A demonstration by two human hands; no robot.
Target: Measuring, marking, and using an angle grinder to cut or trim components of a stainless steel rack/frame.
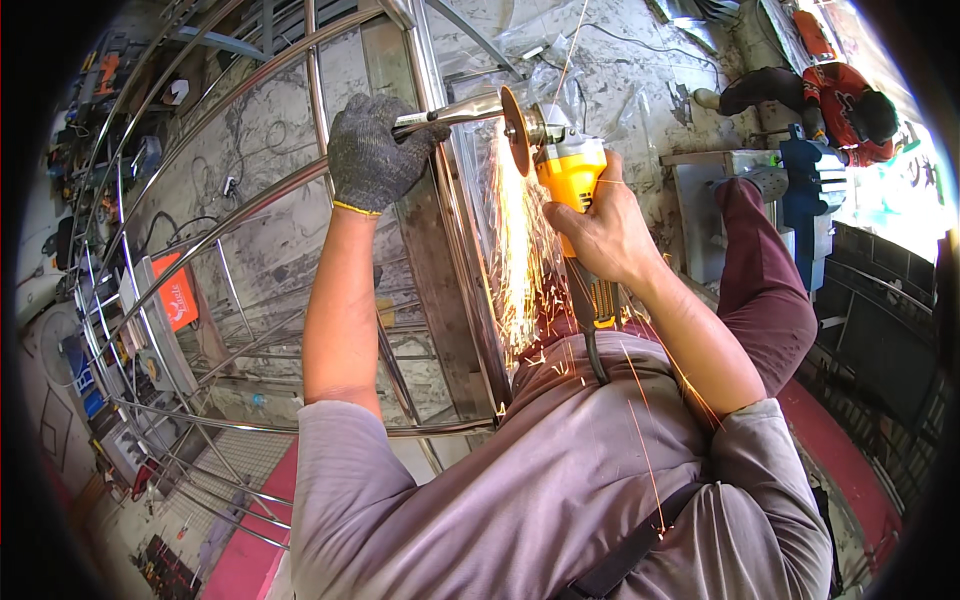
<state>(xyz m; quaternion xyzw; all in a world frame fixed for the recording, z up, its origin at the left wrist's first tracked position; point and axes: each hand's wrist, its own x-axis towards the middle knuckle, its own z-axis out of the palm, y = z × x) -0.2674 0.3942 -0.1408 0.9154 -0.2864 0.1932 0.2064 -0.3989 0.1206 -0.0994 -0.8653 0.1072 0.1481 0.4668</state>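
Observation:
My right hand (pixel 608 228), bare, is wrapped round the body of a yellow angle grinder (pixel 570 172). A thin reddish-brown disc (pixel 516 132) on the grinder meets the end of a short shiny metal tube (pixel 470 109). From that contact a bright stream of sparks (pixel 520 255) falls toward my lap, and a few fly past my right forearm. My left hand (pixel 376 155), in a dark grey knit glove, is closed round the tube's other end, beside a tubular steel frame (pixel 426 70). The palm side of the glove is hidden.
Long steel bars (pixel 245 210) of the frame spread across the left side. An orange panel (pixel 175 292) shows behind them. At the upper right another person in a red top (pixel 838 105) is near a blue vise (pixel 803 185). A black cord (pixel 593 355) hangs from the grinder.

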